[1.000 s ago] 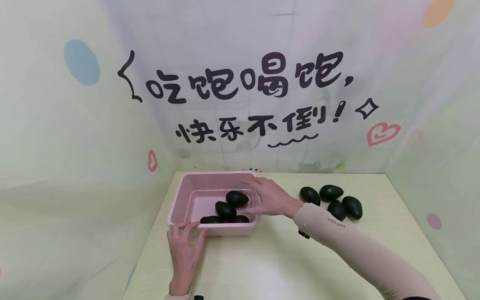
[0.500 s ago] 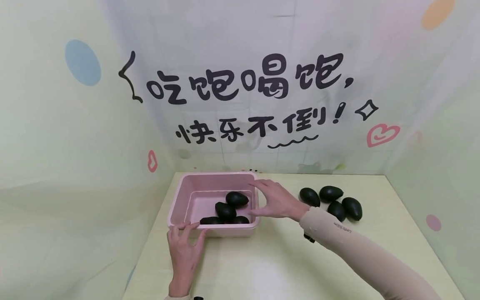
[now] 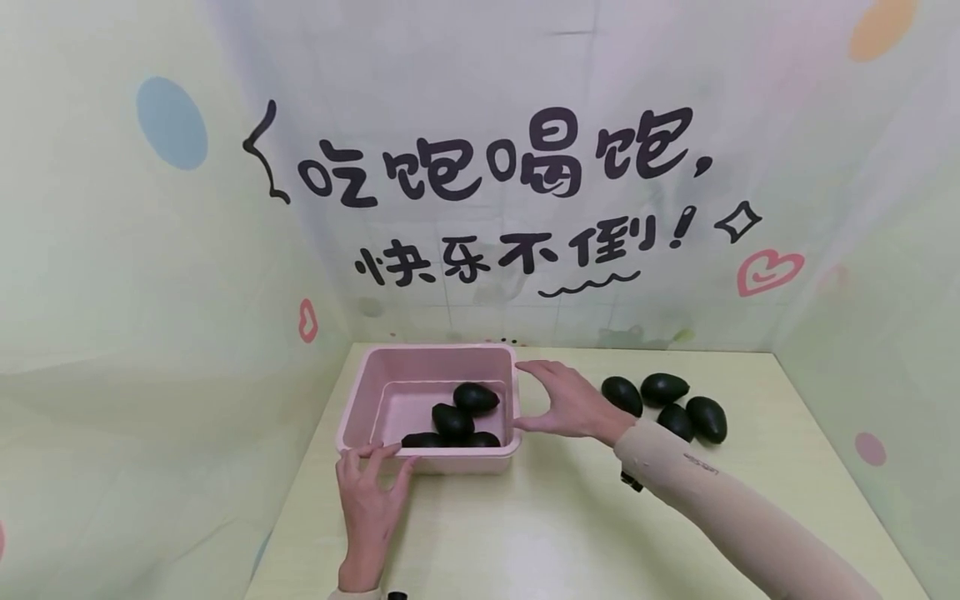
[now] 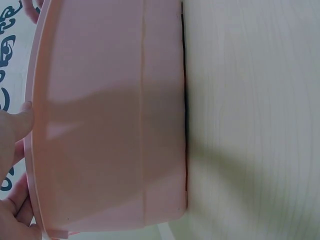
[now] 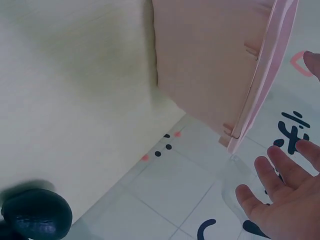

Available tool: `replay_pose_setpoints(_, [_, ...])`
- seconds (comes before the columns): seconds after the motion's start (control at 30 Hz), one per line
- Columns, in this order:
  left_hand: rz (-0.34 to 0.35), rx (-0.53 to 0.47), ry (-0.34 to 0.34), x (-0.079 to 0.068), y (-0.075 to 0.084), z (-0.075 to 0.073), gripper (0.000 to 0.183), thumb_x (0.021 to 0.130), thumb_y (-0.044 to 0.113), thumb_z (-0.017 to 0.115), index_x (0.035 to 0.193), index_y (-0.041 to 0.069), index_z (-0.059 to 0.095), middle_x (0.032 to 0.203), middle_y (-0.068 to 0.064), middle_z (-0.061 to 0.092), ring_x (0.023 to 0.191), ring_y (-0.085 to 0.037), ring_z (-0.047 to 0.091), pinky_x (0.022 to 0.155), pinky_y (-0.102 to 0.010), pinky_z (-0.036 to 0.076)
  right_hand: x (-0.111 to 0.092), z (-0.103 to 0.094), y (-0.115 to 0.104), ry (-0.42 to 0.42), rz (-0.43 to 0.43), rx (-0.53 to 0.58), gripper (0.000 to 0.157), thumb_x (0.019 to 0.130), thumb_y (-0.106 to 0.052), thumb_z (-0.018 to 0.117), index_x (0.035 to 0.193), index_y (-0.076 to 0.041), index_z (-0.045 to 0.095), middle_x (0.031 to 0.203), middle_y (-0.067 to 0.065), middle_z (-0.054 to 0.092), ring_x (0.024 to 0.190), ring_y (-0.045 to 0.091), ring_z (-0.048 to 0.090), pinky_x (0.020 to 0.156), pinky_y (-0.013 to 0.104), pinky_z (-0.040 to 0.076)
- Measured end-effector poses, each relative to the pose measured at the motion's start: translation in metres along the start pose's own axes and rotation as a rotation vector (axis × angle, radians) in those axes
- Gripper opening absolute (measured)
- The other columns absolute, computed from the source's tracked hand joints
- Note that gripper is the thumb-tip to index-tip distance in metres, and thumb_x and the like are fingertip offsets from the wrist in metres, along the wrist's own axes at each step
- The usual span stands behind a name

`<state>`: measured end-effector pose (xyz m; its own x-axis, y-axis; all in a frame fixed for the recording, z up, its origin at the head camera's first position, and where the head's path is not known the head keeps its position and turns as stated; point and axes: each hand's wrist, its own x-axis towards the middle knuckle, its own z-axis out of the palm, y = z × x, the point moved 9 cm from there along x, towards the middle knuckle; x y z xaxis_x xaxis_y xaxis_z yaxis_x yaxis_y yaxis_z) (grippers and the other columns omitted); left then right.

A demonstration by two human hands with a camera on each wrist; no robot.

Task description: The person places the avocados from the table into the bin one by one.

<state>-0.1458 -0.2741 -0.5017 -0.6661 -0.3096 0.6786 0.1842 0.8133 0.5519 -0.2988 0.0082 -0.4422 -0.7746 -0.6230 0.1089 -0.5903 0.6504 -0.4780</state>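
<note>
**Four avocados [image 3: 476,399] showing inside, four outside**

Pale printed backdrop [image 3: 450,62] behind, with dark lettering. Wood-grain table [image 3: 562,533] below it. Pink plastic bin [image 3: 457,464] upright at the table's left rear.

Beige sleeve [image 3: 697,492] crosses just in front of the loose fruit; contact cannot be told. Risk, as judged: a low sweep of that forearm could knock the oval fruit and set it rolling.

Right hand [image 3: 573,402] wide, thumb well away from spread fingers, nothing held, just beside the bin's right rim. A careless sideways move might bump the wall. Left hand [image 3: 369,496] grips the near rim at its left corner; a tug there would probably skid the bin.

Avocados: inside, bunched right, two partly hidden by the near wall. A hard drop onto that bunch could bruise or scatter it. Outside, four clustered at right rear.
</note>
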Motion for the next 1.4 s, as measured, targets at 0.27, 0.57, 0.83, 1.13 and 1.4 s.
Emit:
replay_pose_setpoints(0.27, [-0.003,0.002,-0.002,0.001,0.0,0.0,0.032,0.074,0.017,0.095,0.099,0.005,0.078,0.109,-0.025,0.064,0.101,-0.043,0.052,0.087,-0.046,0.036,-0.007,0.001,0.015,0.021,0.047,0.012,0.091,0.085,-0.056,0.083,0.158,-0.013,0.049,0.158,0.014,0.056,0.146,0.038,0.053,0.117,0.059,0.045])
replay_pose_setpoints(0.57, [0.015,0.004,0.002,0.001,0.003,0.0,0.033,0.073,0.015,0.095,0.097,0.004,0.077,0.108,-0.028,0.064,0.099,-0.043,0.052,0.087,-0.045,0.036,-0.019,0.006,0.03,0.026,0.081,0.03,0.089,0.086,-0.054,0.083,0.157,-0.012,0.05,0.156,0.016,0.057,0.145,0.04,0.053,0.116,0.061,0.045])
replay_pose_setpoints(0.83, [0.01,0.008,-0.002,0.001,0.003,0.0,0.033,0.073,0.016,0.095,0.098,0.004,0.077,0.109,-0.026,0.064,0.1,-0.042,0.052,0.088,-0.045,0.037,-0.024,0.008,0.047,0.023,0.13,0.034,0.091,0.087,-0.055,0.082,0.159,-0.013,0.048,0.159,0.016,0.054,0.147,0.041,0.051,0.117,0.062,0.044])
replay_pose_setpoints(1.13, [0.003,0.006,0.002,0.001,0.003,0.0,0.033,0.073,0.015,0.095,0.098,0.004,0.077,0.109,-0.027,0.064,0.1,-0.043,0.052,0.088,-0.046,0.037,-0.033,0.007,0.068,0.045,0.157,0.027,0.09,0.087,-0.055,0.082,0.157,-0.009,0.05,0.158,0.018,0.055,0.146,0.043,0.051,0.116,0.062,0.044])
replay_pose_setpoints(1.4, [0.008,-0.002,0.011,0.001,0.003,-0.001,0.033,0.072,0.014,0.096,0.097,0.003,0.078,0.108,-0.027,0.064,0.099,-0.043,0.052,0.088,-0.045,0.037,-0.039,0.009,0.08,0.054,0.176,0.018,0.089,0.087,-0.052,0.083,0.156,-0.007,0.05,0.157,0.019,0.056,0.146,0.044,0.051,0.116,0.062,0.044])
